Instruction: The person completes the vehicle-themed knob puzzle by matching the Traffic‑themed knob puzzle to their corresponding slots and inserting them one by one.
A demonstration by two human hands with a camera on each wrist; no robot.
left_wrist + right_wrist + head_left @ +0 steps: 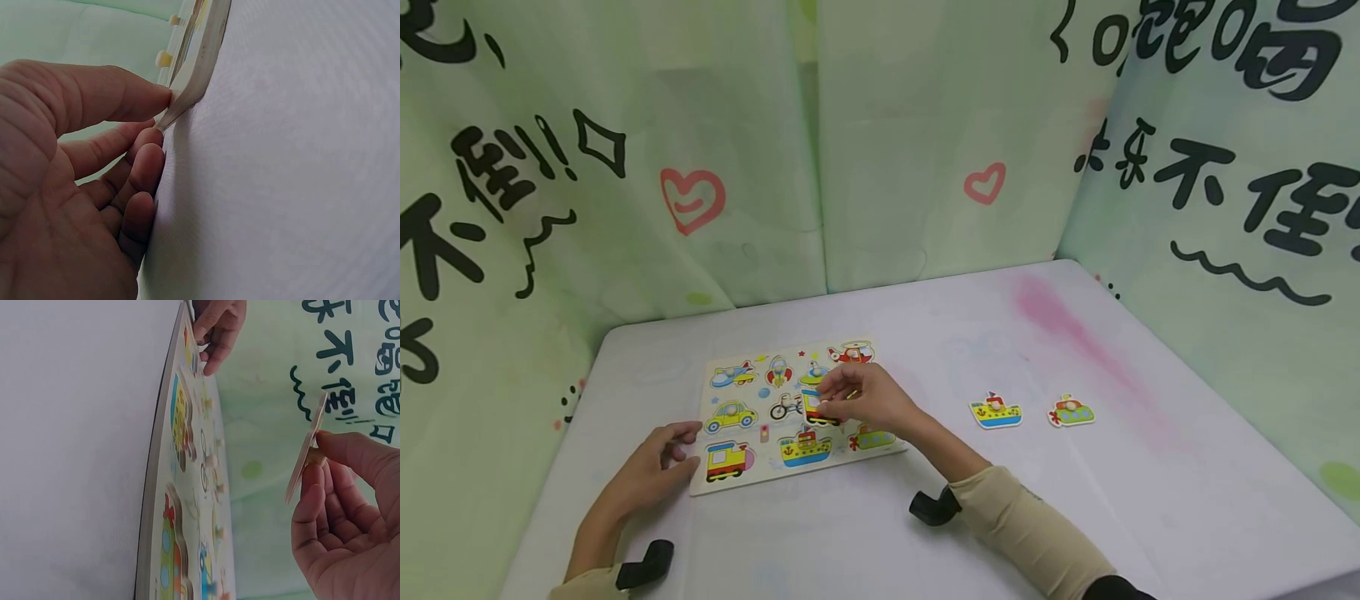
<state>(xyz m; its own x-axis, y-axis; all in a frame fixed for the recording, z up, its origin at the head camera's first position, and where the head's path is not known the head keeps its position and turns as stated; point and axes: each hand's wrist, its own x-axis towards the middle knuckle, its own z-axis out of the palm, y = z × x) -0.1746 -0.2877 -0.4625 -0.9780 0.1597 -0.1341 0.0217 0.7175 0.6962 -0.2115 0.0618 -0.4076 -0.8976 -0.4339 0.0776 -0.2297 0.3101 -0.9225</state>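
Observation:
A wooden knob puzzle board (842, 464) with printed vehicles lies on the table. My left hand (651, 468) is at its near left corner; in the left wrist view the thumb and index finger pinch the board's corner (201, 72). Over the board's right half, my right hand (871, 400) holds a train puzzle piece (812, 407). In the right wrist view thumb and fingers pinch this thin piece (305, 459) by the knob on its back, raised clear of the board. A train picture (727, 461) shows in the board's near left corner.
A boat piece (996, 412) and a submarine piece (1071, 412) lie on the white table (805, 542) right of the board. Green printed curtains (887, 225) stand behind and on both sides. Black wrist mounts (935, 507) stick out from the sleeves.

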